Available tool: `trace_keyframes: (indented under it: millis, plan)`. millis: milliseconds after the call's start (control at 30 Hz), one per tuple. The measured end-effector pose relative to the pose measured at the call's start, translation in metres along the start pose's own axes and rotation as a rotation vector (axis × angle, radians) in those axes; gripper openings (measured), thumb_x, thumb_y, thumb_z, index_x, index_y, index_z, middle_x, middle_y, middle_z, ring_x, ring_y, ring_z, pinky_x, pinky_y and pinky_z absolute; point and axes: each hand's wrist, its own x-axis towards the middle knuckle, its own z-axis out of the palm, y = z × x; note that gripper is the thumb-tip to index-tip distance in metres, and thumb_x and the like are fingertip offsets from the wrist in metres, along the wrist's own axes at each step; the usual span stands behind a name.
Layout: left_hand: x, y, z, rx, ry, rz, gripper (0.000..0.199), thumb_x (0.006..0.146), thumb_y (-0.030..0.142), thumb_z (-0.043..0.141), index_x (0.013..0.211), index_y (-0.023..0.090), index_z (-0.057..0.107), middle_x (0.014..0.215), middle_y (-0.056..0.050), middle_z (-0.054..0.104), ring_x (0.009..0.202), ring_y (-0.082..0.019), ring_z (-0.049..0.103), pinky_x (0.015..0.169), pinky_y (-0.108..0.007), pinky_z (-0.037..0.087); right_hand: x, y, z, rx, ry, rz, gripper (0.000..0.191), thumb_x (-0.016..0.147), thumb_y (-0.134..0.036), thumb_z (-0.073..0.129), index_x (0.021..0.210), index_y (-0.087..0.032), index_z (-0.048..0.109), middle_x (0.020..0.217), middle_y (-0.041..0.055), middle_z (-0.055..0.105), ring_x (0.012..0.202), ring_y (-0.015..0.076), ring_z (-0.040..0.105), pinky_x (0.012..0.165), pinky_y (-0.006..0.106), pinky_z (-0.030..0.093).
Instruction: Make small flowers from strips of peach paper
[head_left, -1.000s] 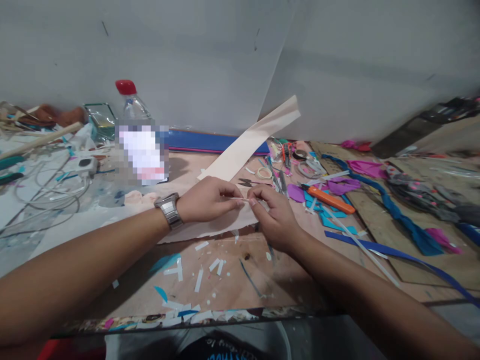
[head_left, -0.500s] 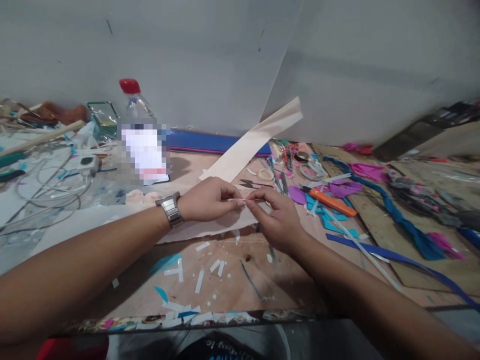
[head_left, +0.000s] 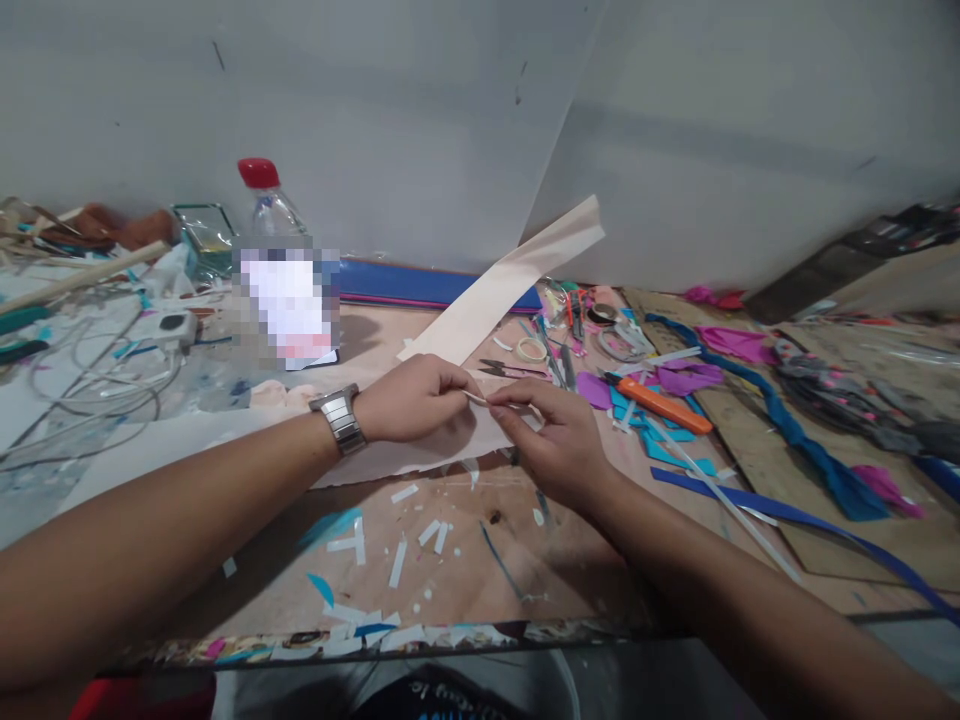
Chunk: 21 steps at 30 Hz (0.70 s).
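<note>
My left hand, with a metal watch on its wrist, is closed at the middle of the table. It pinches one end of a thin pale strip. My right hand faces it, thumb and forefinger closed on the strip's other end. Under both hands lies a pale pink paper sheet. Just behind them are small scissors and a long cream paper strip that leans on the wall.
A phone stands against a red-capped bottle at the back left, near white cables. An orange cutter, a tape roll and coloured scraps lie right. White paper bits litter the front.
My left fingers have shifted slightly, and the thin strip between my hands now tilts down toward the right. My right hand has barely moved.
</note>
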Motion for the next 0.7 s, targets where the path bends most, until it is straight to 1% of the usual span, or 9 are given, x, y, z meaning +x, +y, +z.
trace_keyframes:
  millis: [100, 167, 267, 300, 367, 400, 467, 567, 700]
  plan:
    - [-0.0001, -0.0001, -0.0002, -0.012, 0.015, -0.002, 0.036, 0.088, 0.014, 0.05, 0.101, 0.019, 0.083, 0.085, 0.0, 0.08, 0.078, -0.017, 0.07, 0.076, -0.027, 0.049, 0.0005, -0.0001, -0.0003, 0.006, 0.007, 0.019, 0.009, 0.094, -0.02, 0.071, 0.098, -0.023, 0.079, 0.092, 0.0038, 0.082, 0.085, 0.0207, 0.075, 0.08, 0.034, 0.058]
    - [-0.001, 0.0008, 0.0001, -0.015, 0.013, 0.004, 0.033, 0.09, 0.017, 0.052, 0.102, 0.019, 0.083, 0.087, -0.001, 0.081, 0.079, -0.018, 0.07, 0.076, -0.028, 0.049, 0.0007, 0.0001, -0.0001, 0.019, 0.016, 0.05, 0.008, 0.094, -0.022, 0.072, 0.098, -0.023, 0.079, 0.093, 0.0043, 0.082, 0.085, 0.0216, 0.076, 0.081, 0.035, 0.059]
    - [-0.0031, 0.0033, 0.0019, 0.018, 0.015, 0.076, 0.027, 0.095, 0.03, 0.06, 0.106, 0.019, 0.082, 0.094, -0.003, 0.081, 0.085, -0.019, 0.07, 0.077, -0.028, 0.048, 0.0003, 0.0005, 0.0009, 0.038, 0.019, 0.097, 0.008, 0.093, -0.025, 0.073, 0.097, -0.022, 0.079, 0.093, 0.0053, 0.082, 0.085, 0.0227, 0.076, 0.081, 0.036, 0.06]
    - [-0.0037, 0.0041, 0.0027, 0.043, 0.014, 0.109, 0.027, 0.096, 0.035, 0.062, 0.105, 0.018, 0.081, 0.092, -0.003, 0.08, 0.083, -0.019, 0.068, 0.076, -0.028, 0.046, 0.0001, 0.0005, 0.0012, 0.045, 0.015, 0.108, 0.008, 0.092, -0.026, 0.074, 0.097, -0.022, 0.079, 0.093, 0.0056, 0.082, 0.085, 0.0229, 0.076, 0.08, 0.036, 0.06]
    - [-0.0044, 0.0051, 0.0042, 0.101, 0.014, 0.146, 0.032, 0.1, 0.042, 0.06, 0.097, 0.017, 0.081, 0.08, -0.002, 0.075, 0.072, -0.016, 0.062, 0.069, -0.027, 0.042, -0.0002, 0.0003, 0.0018, 0.058, 0.01, 0.119, 0.009, 0.092, -0.027, 0.074, 0.098, -0.022, 0.079, 0.094, 0.0058, 0.082, 0.086, 0.023, 0.076, 0.081, 0.036, 0.059]
    - [-0.0045, 0.0054, 0.0048, 0.123, 0.02, 0.151, 0.035, 0.101, 0.043, 0.058, 0.092, 0.017, 0.08, 0.074, -0.001, 0.072, 0.067, -0.014, 0.058, 0.066, -0.027, 0.039, -0.0002, 0.0, 0.0019, 0.063, 0.008, 0.125, 0.01, 0.092, -0.028, 0.074, 0.099, -0.022, 0.078, 0.094, 0.0058, 0.082, 0.086, 0.023, 0.076, 0.081, 0.035, 0.059]
    - [-0.0044, 0.0055, 0.0055, 0.139, 0.037, 0.148, 0.04, 0.103, 0.045, 0.056, 0.088, 0.017, 0.079, 0.069, 0.0, 0.069, 0.064, -0.013, 0.055, 0.064, -0.026, 0.036, 0.0003, -0.0007, 0.0016, 0.058, 0.004, 0.141, 0.009, 0.093, -0.029, 0.074, 0.097, -0.022, 0.078, 0.093, 0.0055, 0.081, 0.086, 0.0227, 0.075, 0.08, 0.035, 0.057]
    - [-0.0044, 0.0054, 0.0057, 0.12, 0.048, 0.141, 0.041, 0.103, 0.047, 0.056, 0.087, 0.017, 0.079, 0.071, 0.0, 0.07, 0.066, -0.013, 0.057, 0.064, -0.027, 0.035, 0.0013, -0.0018, 0.0007, 0.045, -0.018, 0.149, 0.01, 0.095, -0.03, 0.072, 0.092, -0.021, 0.076, 0.087, 0.0043, 0.079, 0.081, 0.0209, 0.072, 0.076, 0.033, 0.054]
    - [-0.0049, 0.0051, 0.0059, 0.113, 0.064, 0.141, 0.038, 0.103, 0.045, 0.058, 0.088, 0.017, 0.079, 0.074, -0.001, 0.073, 0.068, -0.015, 0.06, 0.065, -0.027, 0.037, 0.0013, -0.0028, 0.0, 0.059, -0.024, 0.144, 0.011, 0.095, -0.029, 0.071, 0.089, -0.02, 0.074, 0.083, 0.0028, 0.075, 0.076, 0.0188, 0.068, 0.073, 0.031, 0.051]
